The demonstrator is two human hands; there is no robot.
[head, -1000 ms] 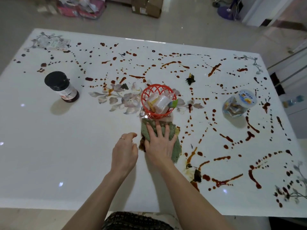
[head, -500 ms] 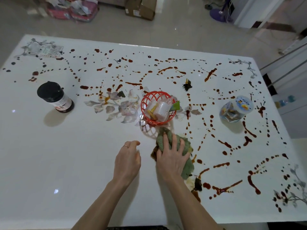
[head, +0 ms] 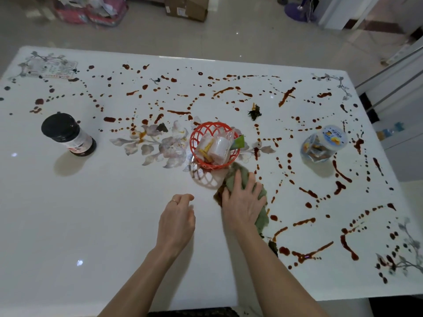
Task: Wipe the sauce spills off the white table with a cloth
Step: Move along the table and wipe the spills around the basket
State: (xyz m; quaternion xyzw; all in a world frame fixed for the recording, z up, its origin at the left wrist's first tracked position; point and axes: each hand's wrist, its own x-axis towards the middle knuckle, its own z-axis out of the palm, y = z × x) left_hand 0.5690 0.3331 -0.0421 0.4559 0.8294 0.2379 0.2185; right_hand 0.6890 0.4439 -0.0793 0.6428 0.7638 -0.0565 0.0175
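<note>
The white table [head: 91, 213] has brown sauce spots [head: 286, 96] from 10 o'clock round to 4 o'clock. The green cloth [head: 231, 179] lies just beside the red basket [head: 215, 167], at its 5 o'clock. The right hand [head: 242, 203] presses flat on the cloth, fingers spread. The left hand [head: 177, 221], at the cloth's 9 o'clock, is loosely curled and holds nothing.

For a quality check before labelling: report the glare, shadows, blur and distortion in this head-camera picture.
Head view: small glare spots on the glossy white table; the red basket casts a lattice shadow toward the camera, the black-lidded jar a soft one; wide-angle lens bows the table's edges; the floor clutter at far left is blurred; the right hand and green cloth look fairly sharp.
</note>
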